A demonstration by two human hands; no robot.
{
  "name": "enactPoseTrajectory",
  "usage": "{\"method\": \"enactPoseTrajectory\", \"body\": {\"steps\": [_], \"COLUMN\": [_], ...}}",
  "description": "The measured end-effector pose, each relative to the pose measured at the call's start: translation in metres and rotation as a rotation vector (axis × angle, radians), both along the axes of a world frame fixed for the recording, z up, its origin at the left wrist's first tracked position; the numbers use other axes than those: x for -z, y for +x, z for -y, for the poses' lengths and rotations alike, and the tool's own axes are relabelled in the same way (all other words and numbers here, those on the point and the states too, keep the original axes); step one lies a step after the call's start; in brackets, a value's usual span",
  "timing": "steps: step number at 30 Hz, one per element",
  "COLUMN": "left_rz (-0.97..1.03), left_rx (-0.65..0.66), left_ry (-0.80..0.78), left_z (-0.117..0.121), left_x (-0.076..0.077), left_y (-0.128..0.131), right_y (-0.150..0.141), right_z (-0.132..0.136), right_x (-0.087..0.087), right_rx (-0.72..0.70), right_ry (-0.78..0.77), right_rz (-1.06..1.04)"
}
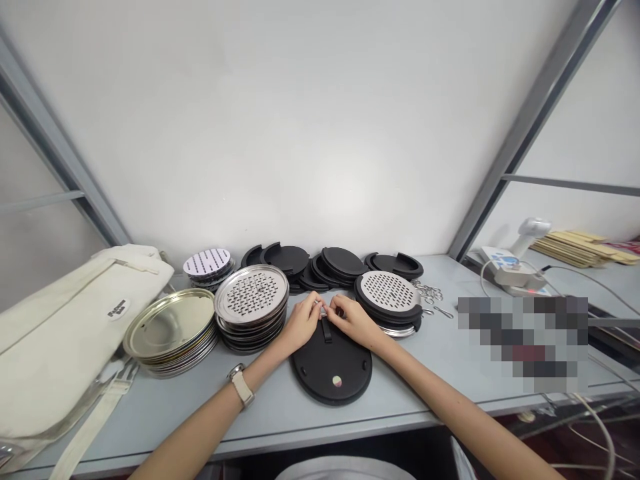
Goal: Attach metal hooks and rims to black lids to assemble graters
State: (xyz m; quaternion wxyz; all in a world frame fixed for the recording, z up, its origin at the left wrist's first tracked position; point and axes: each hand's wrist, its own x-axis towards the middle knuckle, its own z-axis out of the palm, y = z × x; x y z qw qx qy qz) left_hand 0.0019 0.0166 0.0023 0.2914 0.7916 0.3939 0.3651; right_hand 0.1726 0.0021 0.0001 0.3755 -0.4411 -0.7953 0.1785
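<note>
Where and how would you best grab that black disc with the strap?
Probably by the rounded near rim of the black disc, coming from the front of the table: the disc lies flat with that end uncovered, while the left hand and right hand crowd the far end, by the strap.

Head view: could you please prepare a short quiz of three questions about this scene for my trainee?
1. Which wrist wears the watch?
2. True or false: the bag lies to the right of both hands.
3. Fill in: the left hand and right hand meet near the far end of the ____ on the black disc.

Key:
1. The left wrist.
2. False; the bag lies to the left.
3. Strap.
</note>
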Motion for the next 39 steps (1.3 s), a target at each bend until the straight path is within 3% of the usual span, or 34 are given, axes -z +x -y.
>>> {"method": "enactPoseTrajectory", "body": {"steps": [16,39], "left_rz": [0.077,0.217], "left_rx": [-0.003,0.067], "left_ry": [-0.012,-0.189], "left_z": [-0.007,-0.017], "left_x": [0.012,0.021], "left_y": [0.001,0.005], "right_y": [0.000,-0.001], "right_z": [-0.002,-0.004], "right_x": [0.002,0.006], "right_rx": [-0.015,-0.033], "right_ry": [-0.016,-0.022], "right_rz": [0.027,0.054]}}
